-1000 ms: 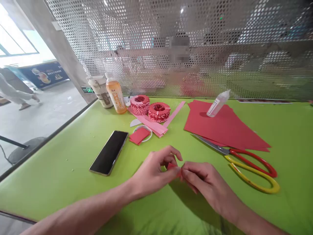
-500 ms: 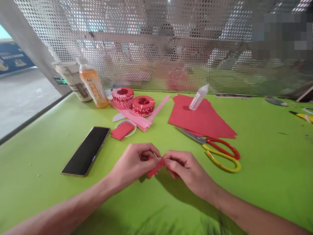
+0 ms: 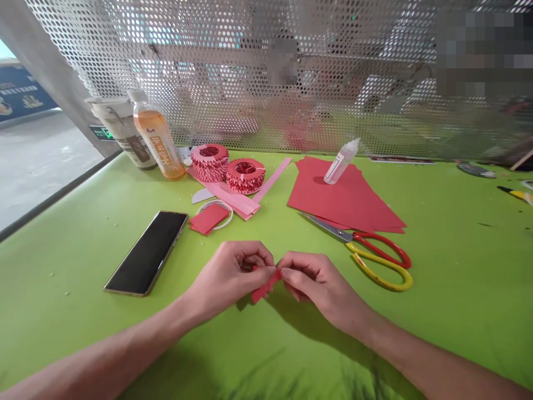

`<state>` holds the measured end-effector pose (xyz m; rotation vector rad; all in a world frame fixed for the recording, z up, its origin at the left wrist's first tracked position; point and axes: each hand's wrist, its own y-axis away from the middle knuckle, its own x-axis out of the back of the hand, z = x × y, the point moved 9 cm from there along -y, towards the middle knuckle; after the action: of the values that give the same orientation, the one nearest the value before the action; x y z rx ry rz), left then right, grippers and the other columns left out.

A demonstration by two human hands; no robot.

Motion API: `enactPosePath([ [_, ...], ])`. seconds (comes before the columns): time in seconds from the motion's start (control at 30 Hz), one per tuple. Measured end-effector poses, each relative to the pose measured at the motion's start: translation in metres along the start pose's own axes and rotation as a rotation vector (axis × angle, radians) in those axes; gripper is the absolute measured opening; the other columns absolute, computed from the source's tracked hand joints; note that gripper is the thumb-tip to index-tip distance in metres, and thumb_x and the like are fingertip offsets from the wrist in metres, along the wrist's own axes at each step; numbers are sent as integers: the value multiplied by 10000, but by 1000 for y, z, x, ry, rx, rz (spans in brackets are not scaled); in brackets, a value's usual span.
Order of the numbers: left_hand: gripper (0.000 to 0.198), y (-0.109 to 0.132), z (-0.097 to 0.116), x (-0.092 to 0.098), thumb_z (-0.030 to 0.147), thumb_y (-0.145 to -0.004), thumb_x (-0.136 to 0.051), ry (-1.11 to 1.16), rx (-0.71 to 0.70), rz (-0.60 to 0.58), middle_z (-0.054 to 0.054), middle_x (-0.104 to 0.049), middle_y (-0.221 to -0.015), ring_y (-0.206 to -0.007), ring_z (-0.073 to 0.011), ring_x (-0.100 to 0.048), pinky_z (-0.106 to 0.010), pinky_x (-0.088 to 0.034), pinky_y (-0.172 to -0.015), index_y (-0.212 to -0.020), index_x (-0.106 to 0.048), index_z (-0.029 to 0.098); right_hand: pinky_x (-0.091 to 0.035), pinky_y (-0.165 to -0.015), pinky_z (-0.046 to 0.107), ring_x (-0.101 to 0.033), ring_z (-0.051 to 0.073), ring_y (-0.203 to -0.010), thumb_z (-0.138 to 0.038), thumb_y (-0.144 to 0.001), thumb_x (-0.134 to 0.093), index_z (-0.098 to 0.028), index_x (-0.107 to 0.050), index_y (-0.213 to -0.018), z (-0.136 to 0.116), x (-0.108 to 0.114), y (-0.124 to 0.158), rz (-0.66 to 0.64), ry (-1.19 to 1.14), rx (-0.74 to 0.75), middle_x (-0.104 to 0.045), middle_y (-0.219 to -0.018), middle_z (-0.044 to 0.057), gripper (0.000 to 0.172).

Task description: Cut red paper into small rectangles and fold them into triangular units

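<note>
A small piece of red paper (image 3: 261, 291) is pinched between both hands above the green table (image 3: 233, 355). My left hand (image 3: 233, 272) is closed on its left part, with thumb and fingertips together. Closed too, my right hand (image 3: 314, 280) grips the paper's right end, its thumb almost meeting the left one. Fingers cover part of the paper, so its full shape is hidden. Beyond my left hand, small red paper rectangles (image 3: 209, 218) rest on a white ring (image 3: 228, 218). Scissors with red and yellow handles (image 3: 366, 250) lie right of my right hand.
A phone (image 3: 147, 253) lies at left. Behind are a drink bottle (image 3: 160, 144), a paper cup (image 3: 125, 136), two rings of folded red paper (image 3: 245, 176) (image 3: 209, 163) and pink strips (image 3: 237, 201). Red sheets (image 3: 345, 203) carry a glue bottle (image 3: 341, 162). A perforated screen (image 3: 250, 111) stands behind.
Both hands keep their pinch on the red paper and have barely moved. The whole view has shifted very slightly.
</note>
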<state>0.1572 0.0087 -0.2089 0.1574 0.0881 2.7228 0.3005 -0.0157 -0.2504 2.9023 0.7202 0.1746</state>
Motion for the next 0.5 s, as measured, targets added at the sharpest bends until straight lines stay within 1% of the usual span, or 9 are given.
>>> enactPosePath([
  [0.2,132,0,-1,-1,108,-785,-677,15,1,-8,34,-705,-469,-402,-139,-637,-201,-482,-429,-689,-692,197,-334,-642,339,-470,176,-652,-652,-1017,-939,-254,-769,-864,2,0,-1,19,-23,-24,-573,-682,-65,459],
  [0.5,104,2,-2,-3,151,-821,-680,49,1,-37,21,-730,-502,-483,-195,-720,-237,-530,-478,-733,-690,206,-326,-631,336,-450,171,-643,-638,-1001,-930,-252,-758,-829,2,1,1,57,-25,-34,-555,-666,-68,457],
])
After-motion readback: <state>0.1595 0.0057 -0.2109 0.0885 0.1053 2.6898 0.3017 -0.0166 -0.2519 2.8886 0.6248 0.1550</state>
